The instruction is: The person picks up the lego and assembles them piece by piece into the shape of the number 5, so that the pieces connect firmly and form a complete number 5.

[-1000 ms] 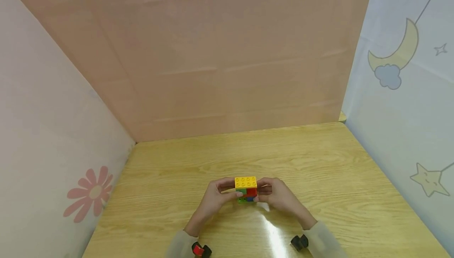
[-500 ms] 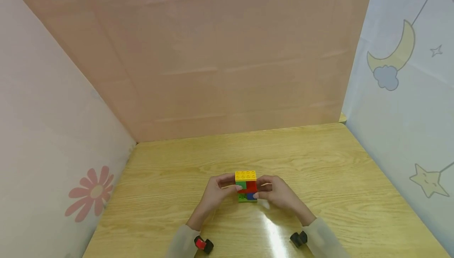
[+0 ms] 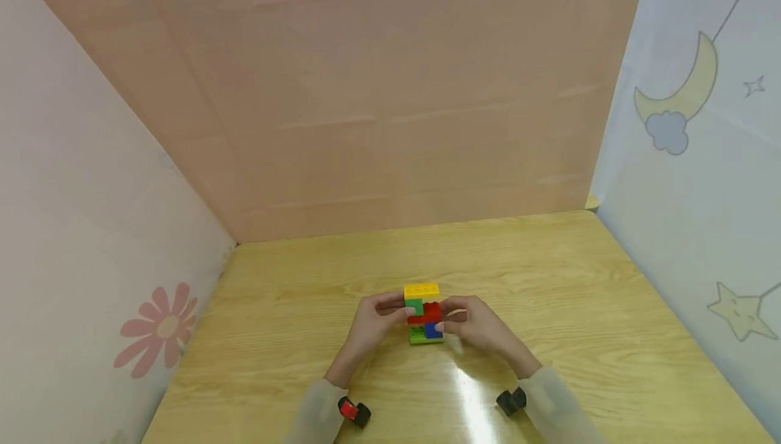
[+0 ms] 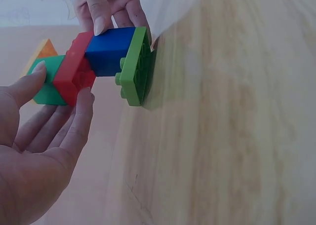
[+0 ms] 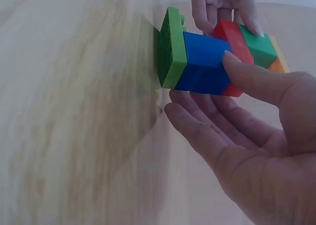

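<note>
A stack of toy building blocks is between both hands. Its light green base plate is close over the wooden table. A blue block stands on the plate's right part, under a red brick. On the red brick's left side sits a green block, and a yellow brick tops the stack. My left hand grips the stack at the green block, thumb in front and fingers behind. With the thumb on the blue block, my right hand holds the lower right side, fingers behind it.
The wooden table reaches back to a tan sheet. Printed white walls rise at the left and right. Dark wrist devices sit at both sleeves.
The top of the stack has moved up and away in the head view, so more of its front shows and less of the yellow brick's top. Both hands have shifted slightly forward with it.
</note>
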A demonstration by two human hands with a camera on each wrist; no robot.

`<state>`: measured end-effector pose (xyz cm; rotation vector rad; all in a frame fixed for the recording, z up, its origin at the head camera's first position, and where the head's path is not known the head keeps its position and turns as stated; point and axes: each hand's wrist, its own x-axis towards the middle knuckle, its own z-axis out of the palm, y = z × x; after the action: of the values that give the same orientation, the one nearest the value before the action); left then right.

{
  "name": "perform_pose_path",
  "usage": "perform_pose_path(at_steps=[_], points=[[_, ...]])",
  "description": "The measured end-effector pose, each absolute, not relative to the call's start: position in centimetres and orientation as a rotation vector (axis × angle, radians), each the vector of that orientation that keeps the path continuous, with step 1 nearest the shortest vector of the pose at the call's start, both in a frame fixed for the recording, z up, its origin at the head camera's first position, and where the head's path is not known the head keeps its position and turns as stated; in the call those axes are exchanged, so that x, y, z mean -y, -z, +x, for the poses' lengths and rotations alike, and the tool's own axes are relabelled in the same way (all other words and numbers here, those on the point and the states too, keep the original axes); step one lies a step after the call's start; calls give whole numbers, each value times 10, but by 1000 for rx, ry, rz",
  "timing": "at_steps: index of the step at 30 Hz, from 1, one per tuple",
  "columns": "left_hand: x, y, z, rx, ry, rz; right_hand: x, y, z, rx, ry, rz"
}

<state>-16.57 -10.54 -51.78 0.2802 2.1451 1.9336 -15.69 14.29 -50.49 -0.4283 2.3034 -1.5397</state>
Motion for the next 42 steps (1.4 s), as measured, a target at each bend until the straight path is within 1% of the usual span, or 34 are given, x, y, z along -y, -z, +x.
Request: perform_pose_path(at_steps=[7, 14, 26, 35, 42], points=[[106, 519, -171, -2121, -1960, 249, -142, 507, -160, -2340, 1494, -413], [108, 520, -180, -2080, -1963, 149, -139, 507, -166, -2378, 1456, -400], [111, 525, -193, -2083, -1944, 159, -139, 511, -178, -2348, 1447, -333], [111, 528, -200, -2096, -1926, 123, -138, 509, -183, -2139, 1577, -281], [110, 535, -204, -2018, -1958, 54, -136, 508, -186, -2134, 1572, -242]])
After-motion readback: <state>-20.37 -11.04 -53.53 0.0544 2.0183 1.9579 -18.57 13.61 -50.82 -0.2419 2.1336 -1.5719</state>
